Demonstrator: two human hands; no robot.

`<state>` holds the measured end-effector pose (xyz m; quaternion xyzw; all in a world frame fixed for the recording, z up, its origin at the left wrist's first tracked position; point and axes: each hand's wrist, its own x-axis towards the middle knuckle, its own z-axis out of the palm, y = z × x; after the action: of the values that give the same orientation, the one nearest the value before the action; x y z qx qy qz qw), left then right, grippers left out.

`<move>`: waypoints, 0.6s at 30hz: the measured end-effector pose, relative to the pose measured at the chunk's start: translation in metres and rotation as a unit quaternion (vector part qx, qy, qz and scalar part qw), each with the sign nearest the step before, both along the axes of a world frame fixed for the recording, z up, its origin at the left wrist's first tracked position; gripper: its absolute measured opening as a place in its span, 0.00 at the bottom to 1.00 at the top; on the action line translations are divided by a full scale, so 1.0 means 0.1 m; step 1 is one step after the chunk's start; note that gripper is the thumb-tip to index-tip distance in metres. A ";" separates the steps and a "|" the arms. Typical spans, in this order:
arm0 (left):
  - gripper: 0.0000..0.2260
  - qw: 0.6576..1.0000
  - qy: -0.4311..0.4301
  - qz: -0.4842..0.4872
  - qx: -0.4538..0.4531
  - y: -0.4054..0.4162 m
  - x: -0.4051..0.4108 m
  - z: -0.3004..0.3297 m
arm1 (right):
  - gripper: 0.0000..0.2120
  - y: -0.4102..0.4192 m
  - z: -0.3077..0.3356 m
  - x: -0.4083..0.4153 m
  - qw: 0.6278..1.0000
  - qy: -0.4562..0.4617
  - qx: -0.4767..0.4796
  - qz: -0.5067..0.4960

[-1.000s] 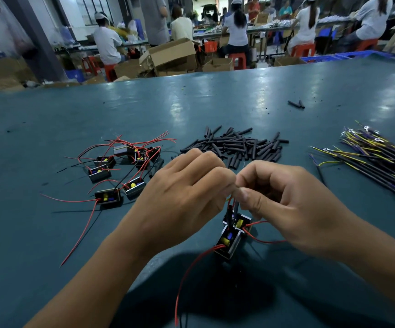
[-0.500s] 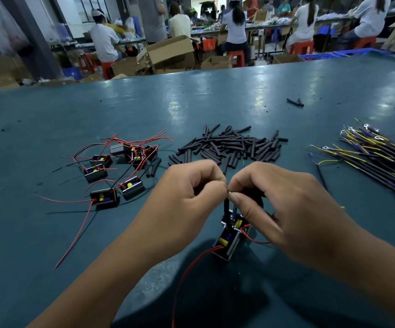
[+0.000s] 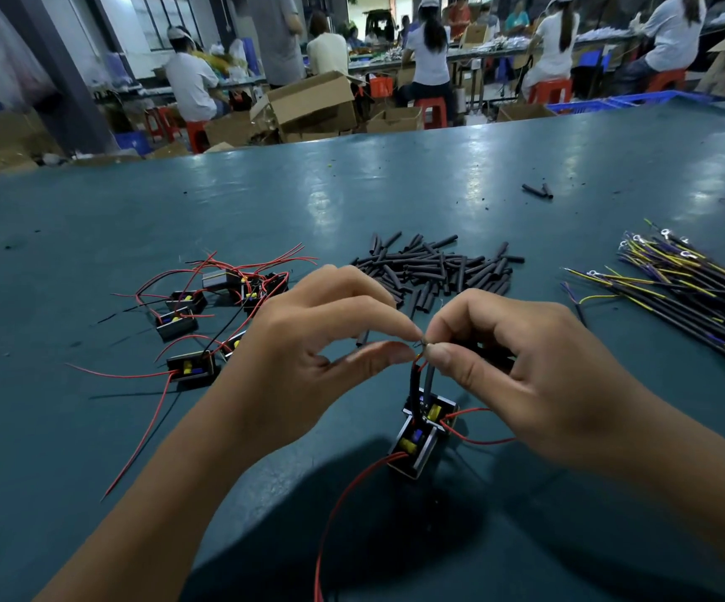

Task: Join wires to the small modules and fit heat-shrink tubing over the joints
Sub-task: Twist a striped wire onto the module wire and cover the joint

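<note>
Two small black modules (image 3: pixel 417 441) with yellow and blue parts sit together on the green table (image 3: pixel 91 427), red wires trailing from them. Black leads rise from them to a wire joint (image 3: pixel 420 344). My left hand (image 3: pixel 308 341) pinches that joint between thumb and forefinger from the left. My right hand (image 3: pixel 517 362) pinches it from the right, with black wire under its curled fingers. A short black tube (image 3: pixel 362 338) shows behind my left fingers.
Several more modules with red wires (image 3: pixel 204 323) lie left of my hands. A heap of black heat-shrink tubing pieces (image 3: pixel 438 271) lies beyond them. A bundle of black and yellow wires with ring terminals (image 3: pixel 690 288) lies at the right. Seated people and cardboard boxes are beyond the table's far edge.
My left hand's fingers have uncurled from a closed fist into a thumb-and-forefinger pinch. Both hands have risen slightly, and the leads above the modules show more.
</note>
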<state>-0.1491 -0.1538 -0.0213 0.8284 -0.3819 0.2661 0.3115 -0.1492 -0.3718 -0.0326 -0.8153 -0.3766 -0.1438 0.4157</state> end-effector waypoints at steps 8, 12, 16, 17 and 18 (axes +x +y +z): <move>0.04 0.999 -0.047 -0.016 0.015 0.01 0.01 -0.01 | 0.03 0.02 0.01 -0.01 1.000 0.009 -0.001 0.028; 0.07 0.998 -0.049 -0.013 0.034 -0.01 0.00 -0.02 | 0.02 0.01 0.01 -0.02 1.000 -0.001 -0.003 0.021; 0.07 0.999 -0.001 0.007 0.046 -0.07 -0.05 -0.01 | 0.01 0.01 0.00 -0.03 0.999 -0.038 -0.024 -0.007; 0.07 0.999 0.021 0.005 0.044 -0.08 -0.07 -0.01 | 0.01 0.02 0.00 -0.03 0.998 -0.054 -0.034 -0.016; 0.06 0.998 0.047 0.000 0.037 -0.08 -0.08 -0.01 | 0.03 0.02 0.00 -0.03 0.996 -0.068 -0.044 -0.025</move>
<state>-0.1571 -0.1621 -0.0218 0.8510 -0.3760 0.2126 0.2987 -0.1523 -0.3702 -0.0327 -0.8306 -0.3893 -0.1923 0.3488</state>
